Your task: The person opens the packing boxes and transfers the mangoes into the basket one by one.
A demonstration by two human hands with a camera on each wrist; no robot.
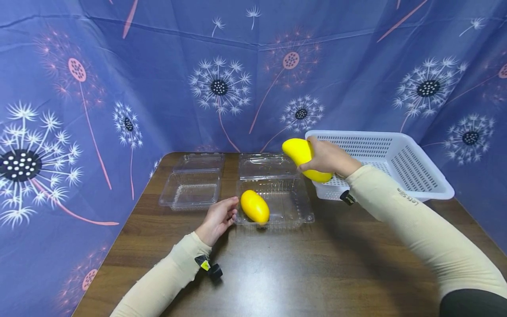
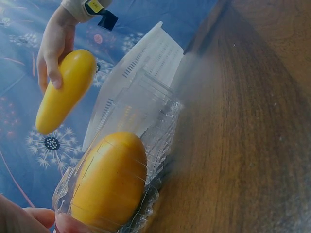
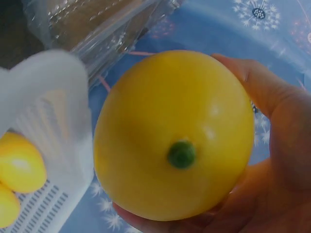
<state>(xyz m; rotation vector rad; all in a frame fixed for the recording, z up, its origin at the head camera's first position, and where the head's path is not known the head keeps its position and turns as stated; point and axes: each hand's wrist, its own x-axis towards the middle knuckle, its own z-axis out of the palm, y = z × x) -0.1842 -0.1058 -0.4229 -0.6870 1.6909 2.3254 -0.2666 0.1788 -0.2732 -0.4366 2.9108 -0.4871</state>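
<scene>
My right hand (image 1: pixel 330 157) grips a yellow mango (image 1: pixel 298 151) in the air, between the white basket and the clear plastic clamshell box (image 1: pixel 291 204). In the right wrist view, the held mango (image 3: pixel 175 111) shows a green stem nub, with fingers and thumb around its sides. A second mango (image 1: pixel 255 207) lies in the front left part of the clamshell, whose lid is folded back. At that box's left edge is my left hand (image 1: pixel 218 220). Its thumb and a finger pinch the clear rim in the left wrist view, beside the lying mango (image 2: pixel 112 182).
The white slotted basket (image 1: pixel 416 160) stands at the right of the wooden table (image 1: pixel 261 273). Yellow fruits (image 3: pixel 22 162) lie inside it, as seen from the right wrist. Another lidded clear box (image 1: pixel 194 189), opened out, sits at the left. A blue dandelion-print cloth (image 1: pixel 170 88) hangs behind.
</scene>
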